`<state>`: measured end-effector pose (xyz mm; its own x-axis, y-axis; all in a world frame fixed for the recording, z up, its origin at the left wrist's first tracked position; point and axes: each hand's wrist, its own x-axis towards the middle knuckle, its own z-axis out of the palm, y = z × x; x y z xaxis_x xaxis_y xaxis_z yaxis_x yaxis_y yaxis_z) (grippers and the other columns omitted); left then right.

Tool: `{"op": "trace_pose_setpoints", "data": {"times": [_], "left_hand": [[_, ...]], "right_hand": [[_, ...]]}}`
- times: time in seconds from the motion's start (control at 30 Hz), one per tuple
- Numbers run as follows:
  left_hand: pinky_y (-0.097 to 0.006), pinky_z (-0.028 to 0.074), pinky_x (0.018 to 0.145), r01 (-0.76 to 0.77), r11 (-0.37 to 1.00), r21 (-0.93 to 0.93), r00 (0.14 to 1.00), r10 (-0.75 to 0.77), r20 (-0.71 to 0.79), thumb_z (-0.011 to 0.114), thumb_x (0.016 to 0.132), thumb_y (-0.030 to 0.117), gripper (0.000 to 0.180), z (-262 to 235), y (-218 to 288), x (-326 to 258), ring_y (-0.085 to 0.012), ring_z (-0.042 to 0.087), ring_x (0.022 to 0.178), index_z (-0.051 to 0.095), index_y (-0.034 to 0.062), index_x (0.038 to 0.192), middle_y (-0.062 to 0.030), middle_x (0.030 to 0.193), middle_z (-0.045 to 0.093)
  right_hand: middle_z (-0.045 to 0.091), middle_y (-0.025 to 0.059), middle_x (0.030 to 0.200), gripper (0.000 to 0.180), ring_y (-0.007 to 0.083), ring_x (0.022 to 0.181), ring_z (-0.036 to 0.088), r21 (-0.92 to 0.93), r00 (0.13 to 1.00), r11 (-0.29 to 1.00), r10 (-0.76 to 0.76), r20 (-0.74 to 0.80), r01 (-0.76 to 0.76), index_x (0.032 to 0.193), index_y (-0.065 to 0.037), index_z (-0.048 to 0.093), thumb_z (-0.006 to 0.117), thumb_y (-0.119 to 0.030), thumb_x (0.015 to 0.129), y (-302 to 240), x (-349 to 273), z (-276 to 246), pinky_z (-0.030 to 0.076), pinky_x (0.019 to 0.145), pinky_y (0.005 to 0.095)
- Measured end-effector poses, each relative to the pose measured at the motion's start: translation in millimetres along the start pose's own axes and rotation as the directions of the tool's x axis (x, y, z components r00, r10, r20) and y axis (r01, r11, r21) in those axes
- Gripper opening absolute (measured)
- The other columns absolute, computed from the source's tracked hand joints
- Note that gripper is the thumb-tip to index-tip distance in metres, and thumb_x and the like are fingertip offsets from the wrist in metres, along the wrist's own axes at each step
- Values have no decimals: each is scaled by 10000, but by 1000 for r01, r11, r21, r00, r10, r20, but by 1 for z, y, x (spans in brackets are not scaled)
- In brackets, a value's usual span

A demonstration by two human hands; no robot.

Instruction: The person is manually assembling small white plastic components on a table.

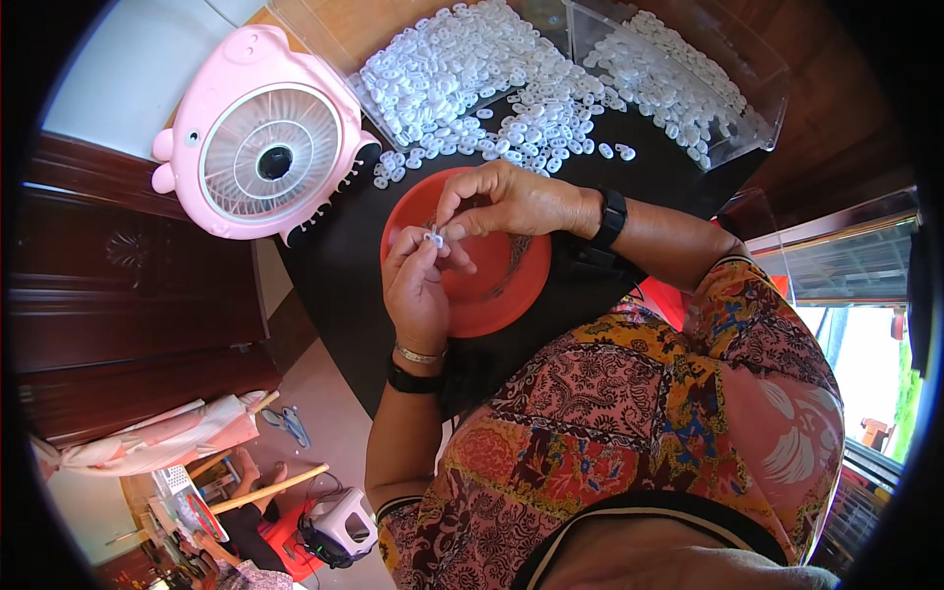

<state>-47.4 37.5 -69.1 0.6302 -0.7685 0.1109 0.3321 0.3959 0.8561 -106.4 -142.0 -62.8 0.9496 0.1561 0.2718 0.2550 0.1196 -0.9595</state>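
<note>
Carrying the red bowl [482,305], the black tabletop [334,285] reaches out on every side of it. On the near side of the red bowl is the person's shirt [610,423], full of flowers and swirls in red, yellow and blue.

To the left of the red bowl, and a bit farther back, stands a pink fan [265,147] shaped like an animal. Behind the red bowl lies one clear box [315,39], with a big white heap [452,69] in it. A second clear box [747,143] is behind the red bowl too, but off to the right, and it holds lots of white pieces [669,74] as well. Some loose pieces [551,118] lie on the tabletop just past the red bowl. They are little ovals, and many have two holes.

The two hands are close together over the red bowl. The right hand [506,202] is over its back part, thumb and finger bent close. I cannot tell if they grip anything. The left hand [418,290] is over its left edge, pinching with thumb and finger.

A black band [612,218] is on the right wrist, to the right of the red bowl. Thin grey bits [511,265] lie inside the red bowl, too small to make out. Smallest is one small white piece [434,239], squeezed in the left hand above the red bowl.
</note>
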Motion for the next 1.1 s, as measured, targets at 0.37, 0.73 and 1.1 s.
{"op": "trace_pose_setpoints", "data": {"times": [0.37,0.73,1.1], "left_hand": [[-236,404,584,62,913,403,985,10,-173,457,928,110,191,3,-1,-2,-113,512,601,542,18,783,-43,689,543],[-233,402,565,79,917,392,982,-5,-188,468,920,114,189,2,-2,-1,-109,502,579,544,13,779,-38,669,533],[-217,393,540,120,910,396,977,-38,-209,486,911,119,176,1,-3,-2,-98,495,564,550,16,784,-30,659,533]], "right_hand": [[649,11,783,184,51,682,601,27,933,958,285,-221,-287,1025,0,655,628,-132,901,-8,1,-1,498,622,189],[647,8,777,191,50,691,604,37,939,962,273,-208,-272,1011,-3,658,644,-154,896,-11,1,-1,499,626,190],[650,2,771,170,46,645,575,-56,947,971,211,-241,-230,978,-4,663,676,-132,867,-10,0,4,476,599,194]]}}
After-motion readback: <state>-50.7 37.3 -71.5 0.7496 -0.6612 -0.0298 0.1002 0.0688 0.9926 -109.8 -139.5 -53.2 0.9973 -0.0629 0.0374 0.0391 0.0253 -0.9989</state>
